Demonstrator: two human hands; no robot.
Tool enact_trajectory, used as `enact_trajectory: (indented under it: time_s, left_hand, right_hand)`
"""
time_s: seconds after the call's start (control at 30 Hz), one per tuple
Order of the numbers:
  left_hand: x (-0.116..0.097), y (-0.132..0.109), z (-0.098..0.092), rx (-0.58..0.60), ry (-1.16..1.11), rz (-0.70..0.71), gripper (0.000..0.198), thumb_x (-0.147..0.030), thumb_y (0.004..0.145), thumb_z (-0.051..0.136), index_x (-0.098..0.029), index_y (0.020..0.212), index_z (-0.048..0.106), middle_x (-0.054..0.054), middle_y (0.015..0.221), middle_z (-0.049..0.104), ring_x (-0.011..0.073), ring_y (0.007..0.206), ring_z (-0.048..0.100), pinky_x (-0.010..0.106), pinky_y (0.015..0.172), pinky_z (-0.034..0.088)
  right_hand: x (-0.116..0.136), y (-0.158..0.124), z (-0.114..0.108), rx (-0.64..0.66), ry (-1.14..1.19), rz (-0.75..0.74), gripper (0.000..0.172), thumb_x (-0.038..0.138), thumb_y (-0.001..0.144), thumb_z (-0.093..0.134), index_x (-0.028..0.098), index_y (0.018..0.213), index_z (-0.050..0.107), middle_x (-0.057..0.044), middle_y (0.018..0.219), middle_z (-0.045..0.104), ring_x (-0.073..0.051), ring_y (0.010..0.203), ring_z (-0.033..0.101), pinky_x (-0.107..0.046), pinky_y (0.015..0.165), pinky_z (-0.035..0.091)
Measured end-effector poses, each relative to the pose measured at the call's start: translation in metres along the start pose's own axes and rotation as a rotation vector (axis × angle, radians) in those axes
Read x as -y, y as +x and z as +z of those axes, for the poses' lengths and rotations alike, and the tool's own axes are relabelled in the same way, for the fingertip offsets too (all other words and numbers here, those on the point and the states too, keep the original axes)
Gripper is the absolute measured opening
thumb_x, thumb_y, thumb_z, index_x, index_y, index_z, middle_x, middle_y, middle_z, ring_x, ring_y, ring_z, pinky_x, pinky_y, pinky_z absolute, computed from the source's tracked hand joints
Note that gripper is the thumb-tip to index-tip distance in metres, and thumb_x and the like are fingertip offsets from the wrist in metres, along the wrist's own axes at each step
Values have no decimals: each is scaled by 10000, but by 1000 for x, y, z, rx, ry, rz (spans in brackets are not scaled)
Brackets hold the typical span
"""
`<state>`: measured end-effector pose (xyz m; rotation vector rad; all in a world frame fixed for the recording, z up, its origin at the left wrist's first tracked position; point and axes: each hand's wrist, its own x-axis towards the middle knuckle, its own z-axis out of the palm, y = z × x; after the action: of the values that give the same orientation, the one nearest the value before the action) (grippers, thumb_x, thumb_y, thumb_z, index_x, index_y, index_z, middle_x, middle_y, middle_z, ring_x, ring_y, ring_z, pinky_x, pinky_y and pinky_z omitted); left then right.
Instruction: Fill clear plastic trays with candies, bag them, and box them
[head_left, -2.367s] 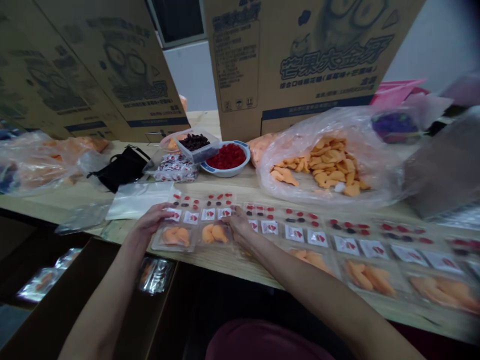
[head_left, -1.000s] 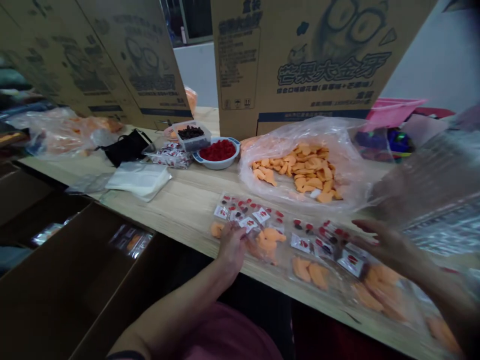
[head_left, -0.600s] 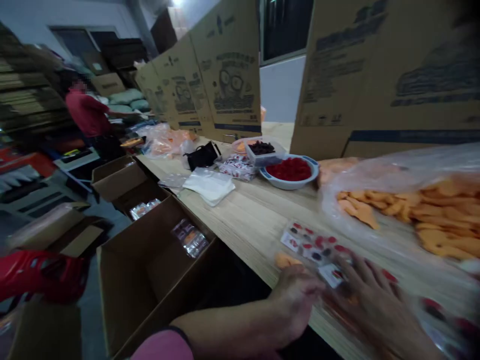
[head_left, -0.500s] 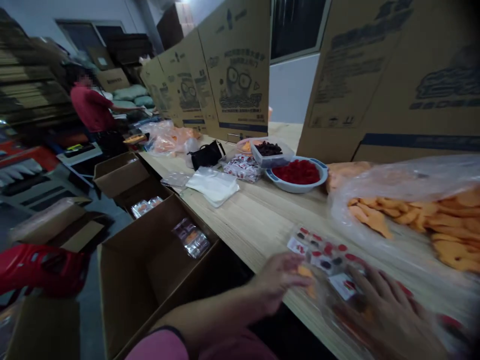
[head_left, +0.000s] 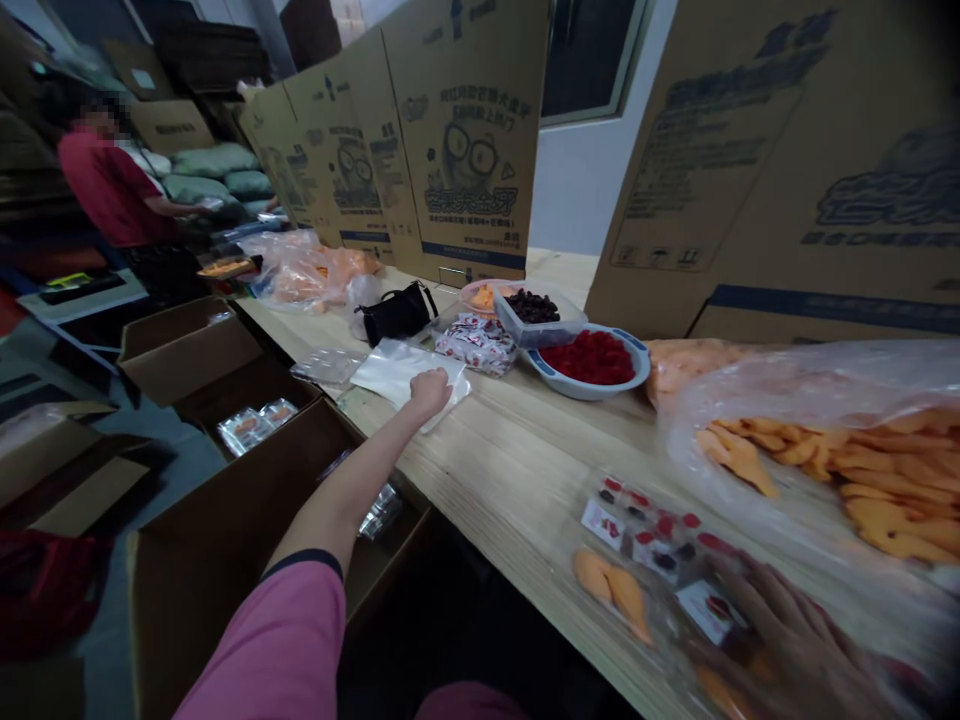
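My left hand (head_left: pixel 429 392) reaches out over a stack of flat clear plastic bags (head_left: pixel 382 372), its fingers curled in. What they hold, if anything, is hidden. At the lower right, my right hand (head_left: pixel 799 625) lies with fingers stretched over clear packs (head_left: pixel 664 530) that show red and dark pieces and white printed labels. Beside these packs, near the table's front edge, two orange pieces (head_left: pixel 611 590) sit in clear plastic. My right hand is slightly blurred and covers part of the packs.
Behind stand a blue-rimmed bowl of red pieces (head_left: pixel 592 358), a clear tub of dark pieces (head_left: pixel 536 310), wrapped sachets (head_left: pixel 476 343) and a black bag (head_left: pixel 397 312). A large bag of orange pieces (head_left: pixel 832 460) lies right. Open cartons (head_left: pixel 225 540) stand left; a co-worker (head_left: pixel 112 190) is beyond.
My left hand has left the orange piece by the packs and moved forward and left to the bag stack. My right hand stays over the packs. The view has shifted slightly.
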<state>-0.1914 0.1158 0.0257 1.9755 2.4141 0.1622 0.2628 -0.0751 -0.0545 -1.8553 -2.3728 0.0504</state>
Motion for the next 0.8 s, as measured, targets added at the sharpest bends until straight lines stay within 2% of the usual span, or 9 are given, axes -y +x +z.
enact_trajectory:
  time_s: [0.1,0.2,0.4,0.5,0.63,0.8]
  left_hand:
    - [0,8,5,27,40,23,270,-234,901,434,-95,1020,632,180,1060,642,268,1054,600,389,885,453]
    - [2,13,7,35,61,14,257,-207,886,455,-95,1019,645,167,1041,651,256,1035,609,390,874,465]
    - [11,20,6,27,58,-43,247,-123,795,512,-105,981,674,186,998,660,290,1004,620,340,811,482]
    - [16,22,4,31,35,-67,200,-155,819,535,-111,961,669,158,996,663,267,990,619,343,814,485]
    - [21,23,4,60,-13,-60,223,-312,894,538,-128,985,628,76,1013,645,191,950,609,384,839,499]
    - [26,19,5,93,-58,-51,288,-352,890,554,-131,1070,593,72,1064,616,187,933,605,386,807,522]
  right_hand:
    - [3,1,-7,62,-32,21,680,652,785,451,259,1338,507,-166,1408,426,-425,1267,403,-632,930,423]
    - [4,-1,-9,80,-46,63,721,673,759,447,232,1326,517,-190,1424,395,-433,1278,383,-629,945,403]
    - [-6,-10,0,105,-59,92,855,706,684,519,311,1424,359,-153,1491,292,-427,1296,356,-617,890,412]
    - [-4,-13,-1,106,-116,77,850,657,706,485,266,1445,333,-159,1487,293,-434,1285,354,-606,846,424]
    - [7,-11,-8,76,-163,54,810,592,732,438,210,1440,354,-178,1463,316,-444,1233,389,-574,792,437]
    - [11,-9,-14,40,-142,20,799,584,762,404,204,1460,318,-182,1452,320,-437,1196,418,-548,780,448]
